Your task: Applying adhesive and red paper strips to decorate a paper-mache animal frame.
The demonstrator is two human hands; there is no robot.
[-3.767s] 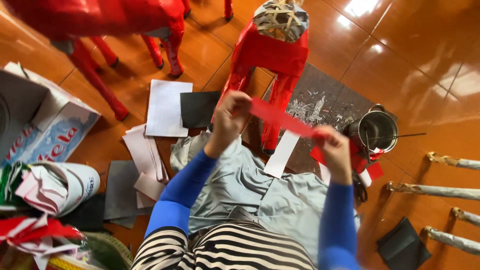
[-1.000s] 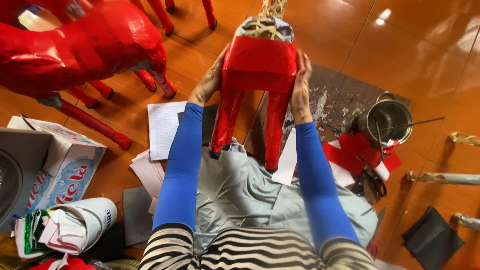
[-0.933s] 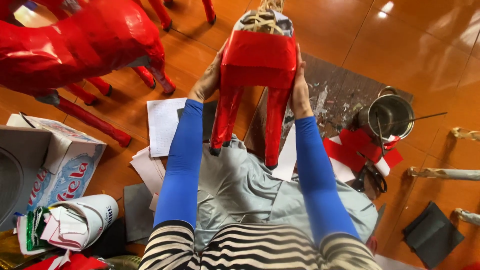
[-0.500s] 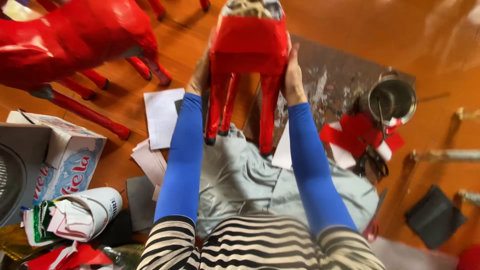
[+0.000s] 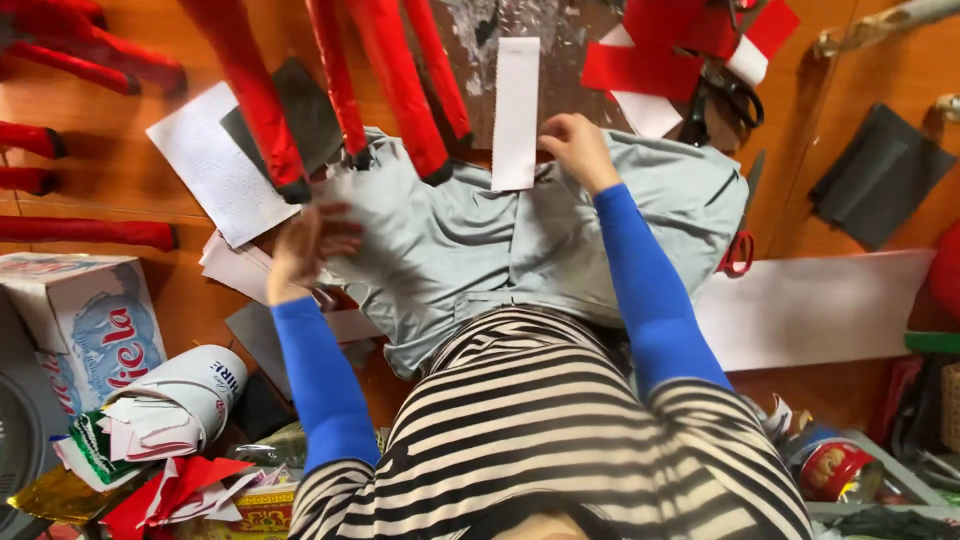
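Seen from above, the person sits on the wooden floor (image 5: 850, 120) with a pale grey cloth (image 5: 470, 250) spread over the lap, and both hands are at that cloth. The left hand (image 5: 305, 245), blurred, lies at the cloth's left edge with fingers loosely curled; whether it actually grips the fabric cannot be told. The right hand (image 5: 578, 148) rests at the cloth's far edge, fingers bent down onto the fabric, just beside the lower end of a white paper strip (image 5: 516, 112) that lies partly on the cloth and partly on a dark, paint-spattered mat (image 5: 560, 30). Between the two hands, four red figure legs (image 5: 395, 85) come down from the top of the view; their dark tips stand on or just at the cloth's far edge, close to the left hand and a little apart from the right. To the left of the legs lie a white sheet (image 5: 215, 165) and a dark grey sheet (image 5: 300, 110) that overlaps it. Beyond the right hand are red paper scraps (image 5: 655, 65) and black scissors (image 5: 725, 95). A long white paper band (image 5: 815, 305) lies on the floor beside the right arm.
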